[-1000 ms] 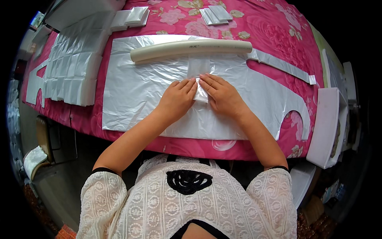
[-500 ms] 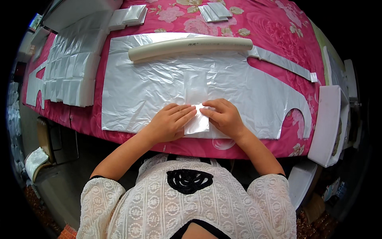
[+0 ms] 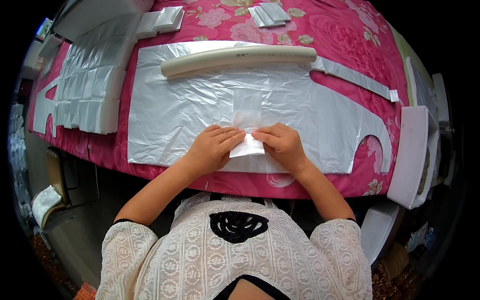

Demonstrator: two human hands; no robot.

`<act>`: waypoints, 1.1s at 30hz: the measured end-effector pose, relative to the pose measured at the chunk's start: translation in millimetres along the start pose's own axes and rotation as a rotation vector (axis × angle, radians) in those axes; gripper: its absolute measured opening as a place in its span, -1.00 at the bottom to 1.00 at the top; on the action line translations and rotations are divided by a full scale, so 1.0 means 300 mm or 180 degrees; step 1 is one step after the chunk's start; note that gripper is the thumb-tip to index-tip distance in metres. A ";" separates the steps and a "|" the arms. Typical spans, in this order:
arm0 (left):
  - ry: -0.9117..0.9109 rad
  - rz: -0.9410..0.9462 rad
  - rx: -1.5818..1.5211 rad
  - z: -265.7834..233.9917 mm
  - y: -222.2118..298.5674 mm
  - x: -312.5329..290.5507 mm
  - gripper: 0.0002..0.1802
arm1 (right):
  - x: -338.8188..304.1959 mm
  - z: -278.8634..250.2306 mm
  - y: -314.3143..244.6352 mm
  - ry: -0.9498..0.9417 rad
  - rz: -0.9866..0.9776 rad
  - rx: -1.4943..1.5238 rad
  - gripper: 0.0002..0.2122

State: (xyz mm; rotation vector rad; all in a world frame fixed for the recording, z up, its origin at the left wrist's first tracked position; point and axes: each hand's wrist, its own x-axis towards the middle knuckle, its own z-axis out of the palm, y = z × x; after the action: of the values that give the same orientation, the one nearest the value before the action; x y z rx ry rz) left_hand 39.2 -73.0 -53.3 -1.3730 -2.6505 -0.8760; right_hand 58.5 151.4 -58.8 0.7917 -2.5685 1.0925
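Note:
My left hand (image 3: 214, 148) and my right hand (image 3: 281, 146) meet at a small folded white plastic sheet (image 3: 247, 147). Each pinches a side of it between thumb and fingers, near its far edge. Just beyond the fingertips lies a flat translucent plastic bag (image 3: 247, 106); whether the folded sheet reaches into it is hidden by my fingers. Under both spreads a stack of thin white plastic aprons (image 3: 165, 122), with a curved cut-out and a strap at the right. A long cream plastic pipe (image 3: 240, 59) rests across the aprons' far part.
Rows of packed folded plastic packets (image 3: 90, 85) stand at the left. More flat packets (image 3: 270, 14) lie at the back, on the pink flowered tablecloth (image 3: 215, 30). A white foam box (image 3: 410, 160) stands by the table's right edge. A chair (image 3: 54, 175) is at the lower left.
The folded sheet's near end has moved away from me, and less of it shows below my fingers. My fingers have closed more tightly on its sides.

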 end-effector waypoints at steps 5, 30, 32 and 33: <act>0.0360 -0.1617 -0.1094 0.012 0.006 0.062 -0.55 | 0.087 -0.017 -0.004 -0.0481 0.2263 0.1126 -0.87; 0.0056 -0.1009 0.0619 0.140 -0.025 0.158 0.15 | 0.184 -0.048 0.014 -0.1143 0.2589 0.0358 -0.83; 0.0132 -0.0990 0.0735 0.143 -0.029 0.148 0.17 | 0.175 -0.077 -0.035 -0.1276 0.2311 -0.0711 -0.83; 0.0223 -0.0929 0.0645 0.136 -0.027 0.147 0.15 | 0.171 -0.089 -0.051 -0.1314 0.2152 -0.1247 -0.81</act>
State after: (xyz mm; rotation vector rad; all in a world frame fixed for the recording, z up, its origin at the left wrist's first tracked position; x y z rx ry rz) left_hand 15.0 -23.8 -79.2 -0.9116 -2.8346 -0.6364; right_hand 25.2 141.9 -10.1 0.0322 -3.3758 0.5401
